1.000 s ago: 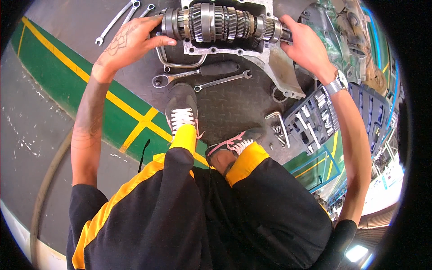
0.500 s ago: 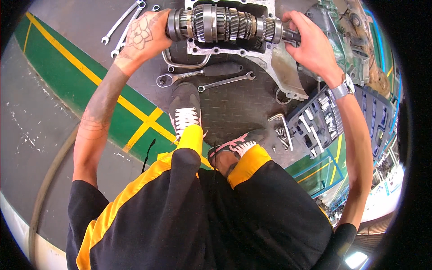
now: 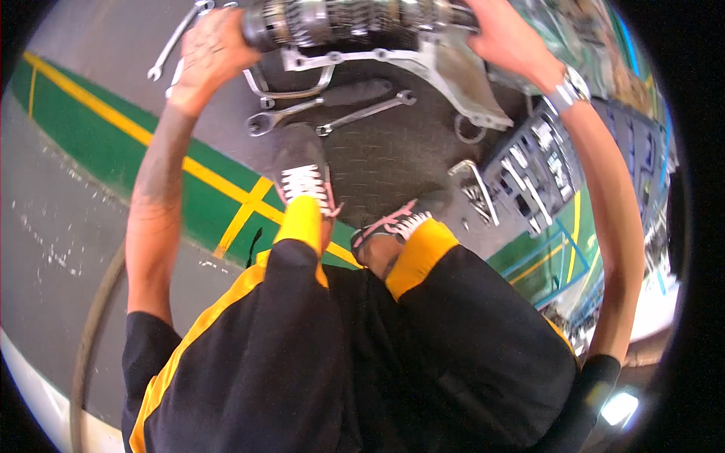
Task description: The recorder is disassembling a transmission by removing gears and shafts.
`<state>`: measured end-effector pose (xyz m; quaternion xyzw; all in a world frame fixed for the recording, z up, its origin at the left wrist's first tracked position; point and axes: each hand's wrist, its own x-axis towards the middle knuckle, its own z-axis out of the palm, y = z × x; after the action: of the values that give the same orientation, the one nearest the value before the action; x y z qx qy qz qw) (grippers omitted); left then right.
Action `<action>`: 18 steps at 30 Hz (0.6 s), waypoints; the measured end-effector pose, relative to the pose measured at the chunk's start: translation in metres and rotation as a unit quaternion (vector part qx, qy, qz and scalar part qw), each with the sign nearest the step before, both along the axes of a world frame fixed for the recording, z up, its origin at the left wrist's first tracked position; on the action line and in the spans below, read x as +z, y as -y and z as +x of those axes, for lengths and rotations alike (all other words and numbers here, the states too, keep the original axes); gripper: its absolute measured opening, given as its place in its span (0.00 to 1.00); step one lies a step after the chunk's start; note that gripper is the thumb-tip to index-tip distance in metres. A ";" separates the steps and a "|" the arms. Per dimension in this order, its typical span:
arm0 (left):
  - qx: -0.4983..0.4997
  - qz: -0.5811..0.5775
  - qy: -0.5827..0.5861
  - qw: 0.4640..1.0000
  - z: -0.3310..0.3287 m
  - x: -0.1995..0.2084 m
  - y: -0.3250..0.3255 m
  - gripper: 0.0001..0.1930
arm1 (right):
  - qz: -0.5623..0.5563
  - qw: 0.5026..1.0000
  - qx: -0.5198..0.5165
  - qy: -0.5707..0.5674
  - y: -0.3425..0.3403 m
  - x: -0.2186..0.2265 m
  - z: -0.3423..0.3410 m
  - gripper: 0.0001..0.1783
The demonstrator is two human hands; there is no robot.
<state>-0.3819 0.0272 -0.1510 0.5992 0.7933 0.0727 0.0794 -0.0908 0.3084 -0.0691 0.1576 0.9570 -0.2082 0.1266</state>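
Both ends of the gear shaft [image 3: 355, 21] are clasped, by left hand [image 3: 219, 51] and right hand [image 3: 507, 38], over the gearbox housing [image 3: 464, 81]; heavy, rigid and possibly oil-slick handling is expected, so two-ended support is advised.

Head view: fisheye, worn on the head, left one of a side-by-side pair. Faces steeply down, past the wearer's lap [image 3: 340, 347] to the shoes [image 3: 306, 162] and floor [image 3: 64, 204]. Upright, unmirrored; picture left = wearer's left. Lap close to lens, filling lower middle. Forearms [image 3: 155, 219] run up both sides; left hand [image 3: 215, 49] and right hand [image 3: 513, 41] farther off, high in frame. Upper edge crops the gear shaft [image 3: 340, 23]. Green floor strip [image 3: 75, 128] bows toward left rim. Black surround widest at right.
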 end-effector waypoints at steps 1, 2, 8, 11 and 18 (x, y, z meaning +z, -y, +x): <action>-0.018 0.047 -0.040 0.998 -0.002 -0.008 0.003 0.14 | 0.007 1.000 -0.002 -0.019 -0.003 -0.007 0.000 0.27; 0.002 0.028 -0.035 0.999 -0.005 -0.008 0.005 0.13 | 0.058 0.997 -0.018 -0.043 -0.004 -0.016 0.002 0.21; 0.065 -0.060 0.000 0.996 -0.001 0.004 -0.002 0.15 | 0.167 0.969 -0.177 0.034 0.018 -0.025 -0.005 0.09; 0.136 -0.114 -0.040 0.983 0.002 0.014 -0.005 0.17 | 0.166 0.980 -0.109 -0.019 0.012 -0.006 0.003 0.09; -0.058 0.081 0.027 0.995 -0.006 0.029 0.052 0.11 | 0.094 0.990 -0.084 -0.064 0.070 0.068 0.083 0.08</action>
<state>-0.3881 -0.0245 -0.1220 0.6465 0.7464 0.1477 0.0560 -0.0077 0.2385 -0.0015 0.2346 0.9618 -0.1372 0.0319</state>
